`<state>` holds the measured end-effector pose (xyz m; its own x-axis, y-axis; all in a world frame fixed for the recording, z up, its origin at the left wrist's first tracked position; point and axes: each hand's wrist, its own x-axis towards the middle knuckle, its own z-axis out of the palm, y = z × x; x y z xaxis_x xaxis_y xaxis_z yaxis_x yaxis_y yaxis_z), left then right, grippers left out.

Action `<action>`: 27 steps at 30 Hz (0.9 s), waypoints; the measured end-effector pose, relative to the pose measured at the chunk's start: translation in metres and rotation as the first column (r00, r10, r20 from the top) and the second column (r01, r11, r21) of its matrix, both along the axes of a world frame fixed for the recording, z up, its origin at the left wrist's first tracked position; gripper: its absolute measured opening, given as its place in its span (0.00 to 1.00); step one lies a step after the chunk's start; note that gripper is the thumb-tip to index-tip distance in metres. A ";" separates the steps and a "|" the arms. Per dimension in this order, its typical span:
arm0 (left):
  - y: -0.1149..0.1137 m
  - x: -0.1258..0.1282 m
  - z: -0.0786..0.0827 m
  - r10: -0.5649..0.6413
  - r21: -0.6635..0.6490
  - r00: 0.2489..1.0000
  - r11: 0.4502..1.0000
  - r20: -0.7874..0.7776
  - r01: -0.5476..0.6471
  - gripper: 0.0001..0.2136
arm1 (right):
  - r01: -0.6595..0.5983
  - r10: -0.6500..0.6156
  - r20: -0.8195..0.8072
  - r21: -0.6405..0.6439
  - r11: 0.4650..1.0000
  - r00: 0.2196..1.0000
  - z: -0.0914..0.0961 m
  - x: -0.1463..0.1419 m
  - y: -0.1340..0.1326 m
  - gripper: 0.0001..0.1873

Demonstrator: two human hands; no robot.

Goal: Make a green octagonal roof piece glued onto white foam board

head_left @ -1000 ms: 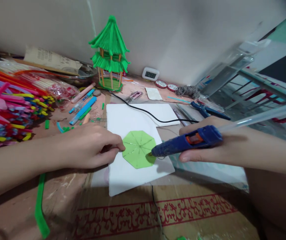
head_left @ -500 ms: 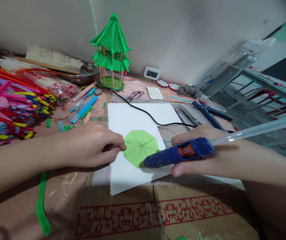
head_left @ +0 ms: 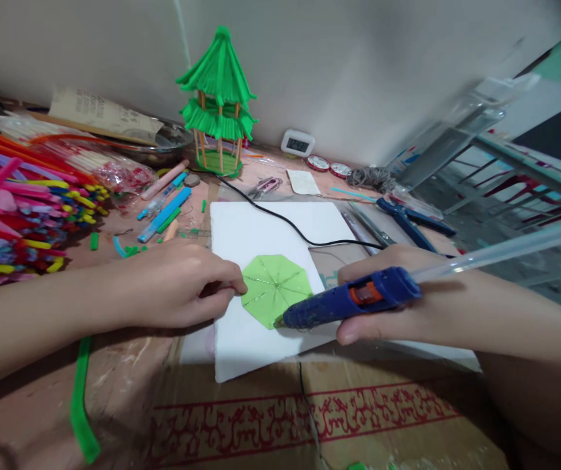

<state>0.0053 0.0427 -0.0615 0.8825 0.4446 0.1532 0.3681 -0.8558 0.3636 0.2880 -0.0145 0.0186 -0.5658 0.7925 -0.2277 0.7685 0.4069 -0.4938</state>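
A light green paper octagon with creased spokes lies on a white sheet in the middle of the desk. My left hand rests at its left edge, fingers curled, fingertips pinching the paper's rim. My right hand is wrapped round a blue glue gun with an orange trigger and a clear glue stick sticking out behind. Its nozzle touches the octagon's lower right edge. The gun's black cord runs back across the sheet.
A green straw pagoda model stands at the back by the wall. A heap of coloured straws fills the left. Pens, blue pliers, a small clock, a loose green strip and patterned cardboard lie around.
The glue gun's nozzle moved from the octagon's right edge down and left to its lower edge between one second and half a second ago. Since then nothing has visibly moved.
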 end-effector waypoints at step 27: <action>0.000 -0.001 0.000 -0.008 -0.007 1.000 1.000 0.005 0.008 0.11 | -0.070 0.061 0.062 0.154 0.986 0.996 0.005 0.013 0.002 0.21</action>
<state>0.0040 0.0429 -0.0612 0.8853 0.4386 0.1541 0.3596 -0.8561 0.3712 0.3014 -0.0126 0.0231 -0.6071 0.7826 -0.1378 0.7629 0.5255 -0.3767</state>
